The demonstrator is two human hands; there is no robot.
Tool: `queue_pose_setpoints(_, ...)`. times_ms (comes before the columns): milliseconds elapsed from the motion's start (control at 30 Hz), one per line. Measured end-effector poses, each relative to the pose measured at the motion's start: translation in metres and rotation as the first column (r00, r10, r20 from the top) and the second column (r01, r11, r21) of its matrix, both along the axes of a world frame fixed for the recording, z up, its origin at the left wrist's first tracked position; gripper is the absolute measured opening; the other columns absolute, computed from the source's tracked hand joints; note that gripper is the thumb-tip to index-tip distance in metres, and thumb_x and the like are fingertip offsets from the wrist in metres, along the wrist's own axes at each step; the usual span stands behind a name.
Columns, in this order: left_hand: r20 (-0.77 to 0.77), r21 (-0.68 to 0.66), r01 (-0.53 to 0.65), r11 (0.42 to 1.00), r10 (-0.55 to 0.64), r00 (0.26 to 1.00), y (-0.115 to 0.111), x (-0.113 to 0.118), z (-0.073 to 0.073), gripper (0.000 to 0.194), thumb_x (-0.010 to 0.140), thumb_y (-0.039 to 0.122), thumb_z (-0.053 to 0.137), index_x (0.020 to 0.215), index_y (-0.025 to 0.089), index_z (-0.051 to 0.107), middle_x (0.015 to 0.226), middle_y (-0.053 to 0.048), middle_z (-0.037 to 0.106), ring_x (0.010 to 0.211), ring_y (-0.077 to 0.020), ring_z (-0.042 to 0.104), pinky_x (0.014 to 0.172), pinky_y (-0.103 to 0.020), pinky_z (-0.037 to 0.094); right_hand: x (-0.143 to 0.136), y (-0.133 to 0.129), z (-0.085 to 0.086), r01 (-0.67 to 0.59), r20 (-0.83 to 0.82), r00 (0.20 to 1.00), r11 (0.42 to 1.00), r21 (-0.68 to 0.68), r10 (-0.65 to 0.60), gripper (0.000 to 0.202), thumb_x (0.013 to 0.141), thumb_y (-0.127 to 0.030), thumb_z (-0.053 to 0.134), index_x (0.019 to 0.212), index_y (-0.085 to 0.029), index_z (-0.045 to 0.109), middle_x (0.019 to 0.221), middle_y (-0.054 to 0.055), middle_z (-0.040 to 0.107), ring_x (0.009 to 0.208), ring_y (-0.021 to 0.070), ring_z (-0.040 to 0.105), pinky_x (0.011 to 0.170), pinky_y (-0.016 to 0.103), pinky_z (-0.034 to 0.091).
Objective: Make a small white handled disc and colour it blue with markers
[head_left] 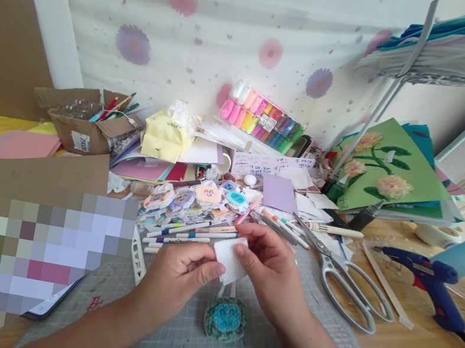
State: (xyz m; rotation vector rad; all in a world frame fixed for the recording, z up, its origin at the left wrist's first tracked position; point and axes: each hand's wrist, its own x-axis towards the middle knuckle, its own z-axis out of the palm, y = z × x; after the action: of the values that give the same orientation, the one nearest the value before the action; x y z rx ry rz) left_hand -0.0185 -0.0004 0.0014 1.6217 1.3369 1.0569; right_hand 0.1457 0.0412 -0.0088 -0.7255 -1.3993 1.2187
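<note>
Between my two hands is a small white textured piece [230,260], held up over the grey cutting mat [166,345]. My left hand [183,270] pinches its left edge between thumb and fingers. On the other side, my right hand [268,264] grips the upper right edge with thumb and fingertips. Just below the white piece, a dark green piece with a bright blue centre [226,319] lies on the mat. A narrow pale strip rises from its top toward the white piece; whether they touch is unclear.
Behind my hands lie markers [189,237] and decorated cutouts [183,200]. To the right are large scissors [348,281] and a blue glue gun [432,287]. A cardboard box [81,126] stands back left; a pixelated area covers the near left. Coloured clay packs [265,117] stand behind.
</note>
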Motion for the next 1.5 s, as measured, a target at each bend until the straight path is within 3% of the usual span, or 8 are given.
queue_pose_setpoints(433,0.042,-0.038,0.015,0.999,-0.013,0.999,-0.0016,-0.0011,0.0020,0.035,0.086,0.038,0.053,0.060,0.018,0.063,0.061,0.001,0.062,0.062,-0.0145,0.055,0.062,-0.023,0.041,0.0010,-0.0011,-0.0019,-0.024,0.015,1.000,1.000,-0.010,0.024,0.019,0.080,-0.017,0.064,0.098,-0.022,0.064,0.078,-0.002,0.061,0.067,0.0104,0.053,0.059,0.021,0.044)
queue_pose_setpoints(633,0.162,-0.075,0.036,0.997,-0.023,0.987,0.0001,0.0054,-0.0007,0.019,0.079,0.039,0.062,0.082,0.020,0.064,0.078,0.000,0.068,0.077,-0.0194,0.063,0.068,-0.025,0.047,0.0004,-0.0023,-0.0021,0.011,0.052,0.999,0.999,0.036,-0.013,0.019,0.081,-0.018,0.063,0.100,-0.021,0.063,0.080,0.000,0.061,0.070,0.0126,0.054,0.063,0.025,0.045)
queue_pose_setpoints(700,0.176,-0.079,0.010,0.997,0.004,0.984,0.0002,0.0065,-0.0012,0.018,0.080,0.037,0.060,0.079,0.019,0.062,0.074,0.000,0.066,0.072,-0.0174,0.062,0.066,-0.024,0.047,-0.0002,-0.0025,-0.0031,0.018,0.064,0.998,0.999,0.026,-0.019,0.019,0.081,-0.021,0.063,0.100,-0.020,0.064,0.079,0.000,0.060,0.069,0.0129,0.054,0.062,0.025,0.045)
queue_pose_setpoints(833,0.168,-0.077,-0.028,0.997,0.041,0.985,-0.0010,0.0043,-0.0024,0.027,0.083,0.038,0.058,0.064,0.019,0.057,0.060,0.003,0.058,0.060,-0.0135,0.053,0.058,-0.022,0.041,-0.0008,-0.0026,-0.0047,0.027,0.068,0.997,1.000,0.003,-0.027,0.019,0.080,-0.023,0.064,0.099,-0.019,0.065,0.077,0.001,0.061,0.067,0.0137,0.054,0.060,0.026,0.045)
queue_pose_setpoints(1300,0.081,-0.082,-0.034,0.996,0.041,0.996,-0.0008,0.0009,0.0020,0.028,0.084,0.039,0.055,0.065,0.018,0.060,0.063,0.001,0.059,0.063,-0.0157,0.052,0.061,-0.024,0.041,-0.0015,-0.0019,-0.0019,0.017,0.017,1.000,1.000,0.013,-0.018,0.024,0.073,-0.017,0.069,0.096,-0.022,0.066,0.077,0.000,0.061,0.066,0.0133,0.054,0.061,0.026,0.046)
queue_pose_setpoints(1500,0.036,-0.074,-0.028,0.997,0.030,0.999,0.0009,-0.0027,0.0018,0.028,0.085,0.039,0.055,0.065,0.018,0.058,0.063,0.002,0.056,0.063,-0.0149,0.050,0.059,-0.023,0.039,0.0028,-0.0020,0.0009,-0.047,-0.053,0.998,0.998,-0.046,0.045,0.025,0.074,-0.020,0.071,0.099,-0.021,0.066,0.075,-0.001,0.061,0.067,0.0128,0.055,0.060,0.024,0.046)
